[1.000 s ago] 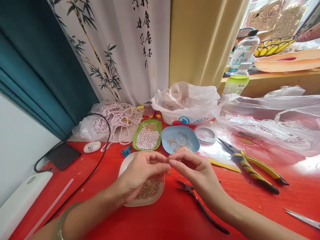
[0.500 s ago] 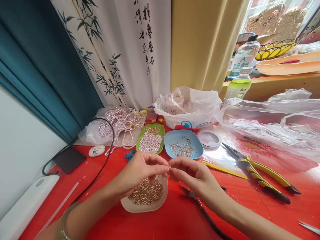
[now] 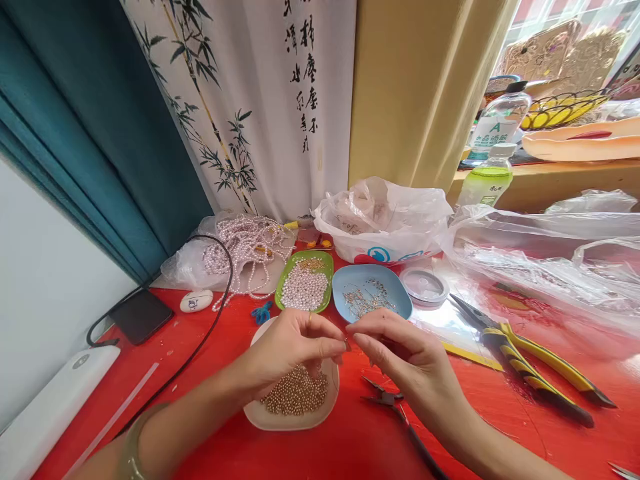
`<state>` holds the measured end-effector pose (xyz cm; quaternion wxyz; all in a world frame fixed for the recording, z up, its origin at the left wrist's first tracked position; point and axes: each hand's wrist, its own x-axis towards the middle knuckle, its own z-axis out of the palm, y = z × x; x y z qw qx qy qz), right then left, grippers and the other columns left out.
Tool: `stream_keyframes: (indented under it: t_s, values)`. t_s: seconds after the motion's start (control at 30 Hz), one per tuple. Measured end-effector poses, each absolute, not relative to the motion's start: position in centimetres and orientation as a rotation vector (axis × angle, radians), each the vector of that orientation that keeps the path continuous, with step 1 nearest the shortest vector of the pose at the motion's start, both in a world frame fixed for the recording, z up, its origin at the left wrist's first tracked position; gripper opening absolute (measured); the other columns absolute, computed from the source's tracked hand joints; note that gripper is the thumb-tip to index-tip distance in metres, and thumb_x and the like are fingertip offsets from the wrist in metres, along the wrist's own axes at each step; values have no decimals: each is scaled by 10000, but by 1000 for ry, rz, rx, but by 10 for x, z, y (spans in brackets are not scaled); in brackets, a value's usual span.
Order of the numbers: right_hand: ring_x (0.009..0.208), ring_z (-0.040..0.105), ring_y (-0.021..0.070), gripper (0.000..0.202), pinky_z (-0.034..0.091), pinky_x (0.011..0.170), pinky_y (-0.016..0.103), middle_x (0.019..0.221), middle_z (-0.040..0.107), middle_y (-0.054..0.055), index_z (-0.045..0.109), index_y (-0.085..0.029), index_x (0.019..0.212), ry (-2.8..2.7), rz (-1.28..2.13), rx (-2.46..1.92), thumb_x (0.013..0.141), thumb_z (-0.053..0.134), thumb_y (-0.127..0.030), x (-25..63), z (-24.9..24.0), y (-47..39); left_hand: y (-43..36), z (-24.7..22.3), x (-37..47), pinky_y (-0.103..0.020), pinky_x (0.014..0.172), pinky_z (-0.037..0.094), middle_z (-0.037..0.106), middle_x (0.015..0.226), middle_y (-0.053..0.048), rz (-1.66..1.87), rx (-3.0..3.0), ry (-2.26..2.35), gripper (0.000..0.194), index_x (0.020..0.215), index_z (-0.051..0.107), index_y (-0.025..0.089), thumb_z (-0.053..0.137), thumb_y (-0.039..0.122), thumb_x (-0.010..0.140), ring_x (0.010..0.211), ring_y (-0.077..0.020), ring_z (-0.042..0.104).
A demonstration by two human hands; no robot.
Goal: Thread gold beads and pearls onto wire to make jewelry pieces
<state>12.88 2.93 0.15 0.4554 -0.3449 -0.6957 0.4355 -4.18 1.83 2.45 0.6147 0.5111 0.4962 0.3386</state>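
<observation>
My left hand (image 3: 305,343) is pinched over a cream dish (image 3: 290,423) of gold beads (image 3: 297,392); a tiny item at its fingertips is too small to make out. Close beside it on the right, my right hand (image 3: 400,347) has thumb and index finger near each other, and whether they hold anything is unclear. Behind the hands are a green tray (image 3: 330,280) with pearly and gold beads and a blue tray (image 3: 400,293) with small metal pins. Small dark pliers (image 3: 387,399) lie below my right hand.
Yellow-black pliers (image 3: 530,367) and a yellow strip (image 3: 473,355) lie at right. Plastic bags (image 3: 540,247), a bag-lined bowl (image 3: 385,227) and bead strands (image 3: 245,247) stand behind. A phone (image 3: 141,316), black cable (image 3: 207,327) and white device (image 3: 65,407) are left.
My hands, whose fingertips met before, are now slightly apart, with my right hand shifted right. The whole view has moved a little.
</observation>
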Motion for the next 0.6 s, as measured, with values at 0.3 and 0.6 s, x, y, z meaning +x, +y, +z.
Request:
stream_keyframes:
  t_s: [0.3,0.6]
  values:
    - [533,484,89,136,385,448,199,660,550,-3,628,-196,674,-1680,1068,-876,776,541,-214,127,0,29,17,22,-40,-184,414,326,601,597,-5,807,1137,1154,97,682,670,140,668,220,626,464,-67,430]
    - [459,563,98,181,448,410,196,545,616,-3,642,-176,863,-1542,1360,-886,805,503,-275,122,-8,20,15,23,-38,-183,432,341,600,582,-10,816,1148,1154,101,661,680,133,652,228,648,494,-77,461]
